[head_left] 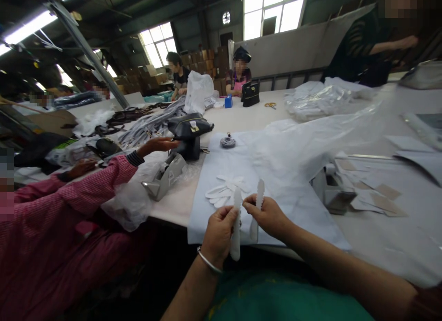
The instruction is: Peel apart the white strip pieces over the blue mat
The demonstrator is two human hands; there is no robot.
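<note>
Between thumb and fingers, my left hand [217, 233] pinches a long white strip [235, 245] with rounded ends and a notched edge. Close beside it on the right, my right hand [272, 217] grips a similar white notched strip [260, 192], also held upright. Both hands are above the near edge of a pale blue sheet [203, 224]. Just beyond them, a loose pile of white strips [221, 192] lies on the sheet. A small grey coil [228, 142] sits farther back on it. I cannot make out what the strips are made of.
At left, a co-worker's hand [157, 146] reaches to a black handbag [191, 126]. Grey tape dispensers [165, 176] stand on both sides. Clear plastic film [293, 141] spreads to the right, near cardboard pieces [388, 201]. Scissors [270, 105] and another black bag [250, 94] are farther back.
</note>
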